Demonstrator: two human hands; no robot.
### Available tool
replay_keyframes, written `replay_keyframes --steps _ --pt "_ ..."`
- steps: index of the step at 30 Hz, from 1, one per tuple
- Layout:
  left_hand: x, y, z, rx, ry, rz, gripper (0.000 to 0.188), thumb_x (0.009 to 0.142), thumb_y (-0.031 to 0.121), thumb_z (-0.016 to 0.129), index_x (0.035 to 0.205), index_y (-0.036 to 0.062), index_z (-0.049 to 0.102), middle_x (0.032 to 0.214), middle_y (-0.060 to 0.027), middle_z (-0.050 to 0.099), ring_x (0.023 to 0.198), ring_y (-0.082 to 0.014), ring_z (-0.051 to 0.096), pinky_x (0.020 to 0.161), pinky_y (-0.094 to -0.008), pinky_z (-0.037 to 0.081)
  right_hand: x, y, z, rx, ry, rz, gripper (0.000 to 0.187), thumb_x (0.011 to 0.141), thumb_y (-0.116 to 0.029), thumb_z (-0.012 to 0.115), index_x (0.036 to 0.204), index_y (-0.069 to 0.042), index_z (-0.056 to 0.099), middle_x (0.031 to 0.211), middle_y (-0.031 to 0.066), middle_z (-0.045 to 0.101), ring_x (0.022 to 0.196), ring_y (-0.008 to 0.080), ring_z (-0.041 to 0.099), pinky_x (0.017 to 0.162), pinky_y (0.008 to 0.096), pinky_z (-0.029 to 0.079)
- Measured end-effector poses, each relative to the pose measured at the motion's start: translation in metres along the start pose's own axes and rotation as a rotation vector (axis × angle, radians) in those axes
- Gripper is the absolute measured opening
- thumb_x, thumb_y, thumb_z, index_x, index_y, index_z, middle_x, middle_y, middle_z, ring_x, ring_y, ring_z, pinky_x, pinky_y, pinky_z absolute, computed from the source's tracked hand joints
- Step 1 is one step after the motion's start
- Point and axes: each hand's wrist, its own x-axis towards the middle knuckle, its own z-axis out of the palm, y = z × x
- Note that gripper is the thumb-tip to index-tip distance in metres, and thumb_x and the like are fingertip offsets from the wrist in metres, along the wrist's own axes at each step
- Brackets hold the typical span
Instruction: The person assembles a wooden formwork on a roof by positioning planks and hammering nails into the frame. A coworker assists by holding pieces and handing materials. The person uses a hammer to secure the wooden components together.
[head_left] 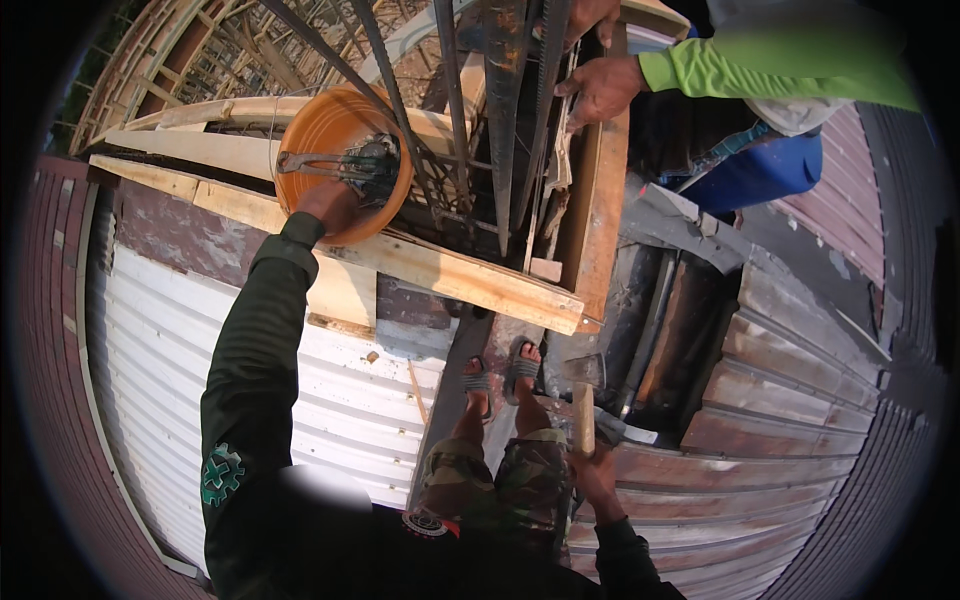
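An orange bucket (300, 115) sits at the timber frame, held by a thin wire handle. My left hand (332, 205) reaches over its near rim. Inside, beside my fingers, lie a rusty tool with two handles, like pincers (312, 162), and a dark tangled clump (375, 168). Shade hides my left fingertips, so whether they grip anything is unclear. Low on the right, my right hand (595, 470) is closed round the wooden handle of a tool (584, 418). Its broad grey head points away from me; I cannot tell whether it is a hammer or a hatchet.
Upright steel bars (452, 110) and saw-like metal strips (505, 130) rise within the timber formwork (470, 275). Across it, a co-worker's hand (605, 88) in a green sleeve touches the boards. White corrugated roofing (190, 350) lies left, rusty sheets (720, 460) right, a blue drum (760, 170) beyond.
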Motion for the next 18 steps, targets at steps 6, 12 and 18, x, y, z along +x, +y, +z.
replay_keyframes --steps 6,12,18 --pt "-0.092 0.061 -0.049 -0.796 0.119 0.022 0.014 0.095 0.01 0.065 0.098 -0.0025 0.069 0.078 -0.0067 0.066 0.072 -0.0139 0.063 0.067 -0.0316 0.05 0.015 -0.019 -0.009 0.036 -0.005 0.002 0.02 0.08 -0.018 0.07 0.082 0.0 0.062 0.065 0.0032 0.06 0.056 0.0129 0.057 0.05 0.0297 0.043" --pt "-0.14 0.207 0.019 -1.324 -0.222 -0.137 0.021 0.094 0.012 0.068 0.107 -0.0051 0.066 0.087 -0.0068 0.068 0.076 -0.0098 0.062 0.071 -0.0269 0.05 0.048 -0.013 -0.025 0.087 -0.01 0.075 0.031 0.077 -0.025 0.075 0.089 0.003 0.064 0.065 0.0096 0.064 0.056 0.0197 0.063 0.053 0.0367 0.048" --pt "-0.111 0.267 0.049 -1.453 -0.133 -0.209 0.021 0.098 0.017 0.065 0.103 -0.003 0.065 0.086 -0.0053 0.068 0.079 -0.0096 0.061 0.074 -0.0263 0.048 0.053 -0.012 -0.04 -0.023 -0.039 -0.009 0.033 0.077 -0.02 0.076 0.099 0.002 0.063 0.069 0.0085 0.065 0.057 0.0178 0.061 0.054 0.0359 0.049"
